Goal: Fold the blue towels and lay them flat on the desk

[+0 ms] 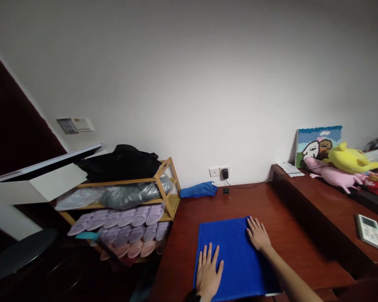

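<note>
A blue rectangular cloth or mat [233, 256] lies flat on the reddish-brown wooden table [189, 235]. My left hand [208, 270] rests palm down on its lower left part, fingers spread. On the mat's upper right edge lies my right hand [258, 235], also palm down with the fingers apart. Neither hand grips anything. At the back of the table, against the wall, is a folded or bunched blue item [198, 190].
Left of the table stands a wooden rack [166, 180] with slippers and bags. A black plug [225, 173] sits in the wall socket. A raised ledge [321, 197] on the right holds plush toys [349, 159], a dog picture [318, 144] and a white device [371, 231].
</note>
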The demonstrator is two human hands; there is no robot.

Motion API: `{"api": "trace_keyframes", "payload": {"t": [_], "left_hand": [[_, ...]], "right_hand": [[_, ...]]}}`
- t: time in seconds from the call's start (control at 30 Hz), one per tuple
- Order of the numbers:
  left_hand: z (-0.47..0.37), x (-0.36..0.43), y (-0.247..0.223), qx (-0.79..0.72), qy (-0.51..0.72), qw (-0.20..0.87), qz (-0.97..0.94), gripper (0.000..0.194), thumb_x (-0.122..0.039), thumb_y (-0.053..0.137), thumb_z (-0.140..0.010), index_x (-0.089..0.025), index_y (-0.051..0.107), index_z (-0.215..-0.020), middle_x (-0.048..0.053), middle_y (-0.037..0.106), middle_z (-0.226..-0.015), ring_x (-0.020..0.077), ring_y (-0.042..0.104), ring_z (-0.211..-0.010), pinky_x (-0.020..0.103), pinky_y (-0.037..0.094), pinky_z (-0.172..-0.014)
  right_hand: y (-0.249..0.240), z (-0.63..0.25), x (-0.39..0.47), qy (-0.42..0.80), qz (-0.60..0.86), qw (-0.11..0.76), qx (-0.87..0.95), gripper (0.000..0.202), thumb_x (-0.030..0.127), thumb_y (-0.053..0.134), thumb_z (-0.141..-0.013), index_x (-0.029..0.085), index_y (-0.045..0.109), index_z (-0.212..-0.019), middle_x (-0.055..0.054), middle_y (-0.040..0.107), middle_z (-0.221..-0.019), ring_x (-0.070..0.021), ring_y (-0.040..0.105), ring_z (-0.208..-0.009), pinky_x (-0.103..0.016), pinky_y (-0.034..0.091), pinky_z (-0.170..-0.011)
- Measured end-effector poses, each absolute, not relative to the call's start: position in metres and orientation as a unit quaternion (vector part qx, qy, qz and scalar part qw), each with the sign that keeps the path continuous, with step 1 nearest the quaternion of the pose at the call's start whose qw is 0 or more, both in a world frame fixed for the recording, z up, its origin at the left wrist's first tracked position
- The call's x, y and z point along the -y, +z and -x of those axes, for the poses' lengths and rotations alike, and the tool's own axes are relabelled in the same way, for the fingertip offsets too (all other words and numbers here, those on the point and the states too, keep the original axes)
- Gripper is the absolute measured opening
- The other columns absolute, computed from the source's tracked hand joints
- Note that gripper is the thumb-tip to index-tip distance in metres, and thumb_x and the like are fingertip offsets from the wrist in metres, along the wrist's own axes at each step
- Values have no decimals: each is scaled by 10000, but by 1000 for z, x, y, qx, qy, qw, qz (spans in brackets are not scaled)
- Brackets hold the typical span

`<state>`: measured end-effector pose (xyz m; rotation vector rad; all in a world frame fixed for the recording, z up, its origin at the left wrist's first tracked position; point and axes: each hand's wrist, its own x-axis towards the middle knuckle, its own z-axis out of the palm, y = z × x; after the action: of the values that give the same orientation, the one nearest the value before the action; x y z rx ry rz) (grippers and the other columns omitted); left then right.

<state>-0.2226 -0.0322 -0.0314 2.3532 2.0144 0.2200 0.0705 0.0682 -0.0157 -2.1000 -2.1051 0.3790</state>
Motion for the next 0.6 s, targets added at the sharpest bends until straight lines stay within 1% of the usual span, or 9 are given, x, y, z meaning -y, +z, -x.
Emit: {"api": "trace_keyframes", "payload": {"t": [0.1,0.17,0.23,0.3,0.37,0.47,0.53,0.6], "left_hand": [[227,32,-32,-645,80,19,-759,595,-592,310,-1034,-396,281,-1595,0,284,-1686,314,274,-1548,567,291,-1244],[223,29,-30,-652,91,10,-753,580,-604,303,-1032,-381,397,-1559,18,385,-1647,316,336,-1524,574,281,-1247],[209,19,-23,-664,107,-8,-740,581,-578,280,-1041,-307,554,-1476,67,488,-1588,314,376,-1505,570,249,-1262],[185,2,-14,-659,129,-18,-740,590,-530,259,-1054,-242,624,-1417,100,507,-1572,294,372,-1509,537,235,-1274],[153,-21,-8,-629,149,-3,-763,570,-503,258,-1060,-251,579,-1457,80,453,-1611,266,346,-1522,502,253,-1274],[112,-56,-10,-575,160,46,-801,551,-531,265,-1058,-338,455,-1537,19,392,-1649,241,319,-1535,491,268,-1271],[99,-74,-18,-558,154,72,-812,556,-554,256,-1054,-369,411,-1555,9,378,-1656,240,312,-1538,499,266,-1270],[104,-84,-28,-554,144,80,-816,555,-565,256,-1051,-395,385,-1563,2,359,-1666,240,301,-1543,506,258,-1269]], "right_hand": [[-24,-76,-83,133,700,60,699,674,485,193,-1019,203,221,-1631,13,210,-1697,-217,133,-1579,-439,93,-1284],[-33,-79,-84,127,698,68,702,694,504,162,-1020,183,188,-1635,21,187,-1701,-208,113,-1581,-426,75,-1287],[-39,-81,-82,119,697,76,703,700,508,146,-1019,179,160,-1637,32,146,-1707,-203,86,-1584,-421,69,-1289],[-41,-82,-81,114,688,83,711,681,490,139,-1020,205,149,-1639,51,118,-1710,-202,63,-1586,-430,70,-1289],[-40,-82,-81,117,674,83,725,661,475,130,-1022,234,161,-1637,67,132,-1707,-199,58,-1586,-440,65,-1289],[-39,-83,-82,128,666,75,731,657,467,139,-1021,233,202,-1631,56,193,-1698,-197,93,-1584,-444,58,-1291],[-40,-84,-84,129,670,76,727,656,464,151,-1019,233,214,-1630,46,211,-1694,-199,113,-1581,-448,60,-1291],[-42,-84,-85,127,672,79,726,653,464,153,-1018,242,214,-1630,42,215,-1694,-199,121,-1580,-451,68,-1289]]}}
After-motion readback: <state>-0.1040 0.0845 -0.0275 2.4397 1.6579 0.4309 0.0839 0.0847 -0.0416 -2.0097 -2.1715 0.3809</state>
